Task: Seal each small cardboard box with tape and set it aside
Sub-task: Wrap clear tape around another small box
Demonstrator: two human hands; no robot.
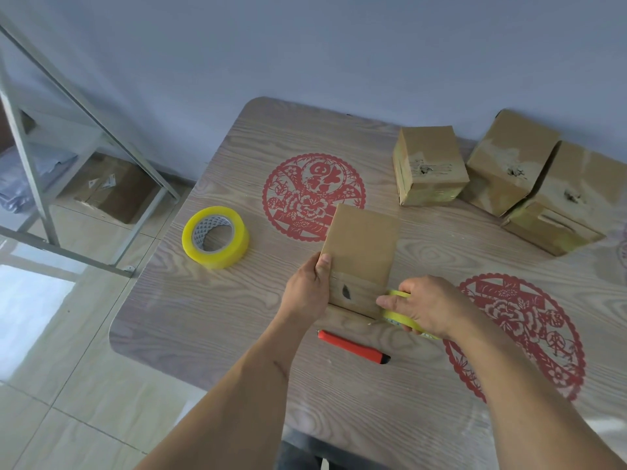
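The box lay near the middle of the desk, directly ahead of both hands, with its long axis running away from the person and leaning slightly to the right. The left hand gripped the box's near left edge, thumb curled onto the top face and the other fingers hidden behind the side. The right hand sat just beside the near right corner, fingers curled around a yellow tape roll that rested against the box's right side; one finger reached towards the box's near face. A strip of tape appeared to cross the near end of the top face, though glare and blur prevented telling where it ended.

The step in hand was judged to be drawing tape across the box's short axis, from the right hand's side towards the left. The right hand was nearer the roll and would carry it; the left hand was placed to brace the box against that pull.

A red knife lay on the desk just in front of the box, between the forearms. A 2nd roll sat well to the left. 3 boxes stood at the far right of the desk.
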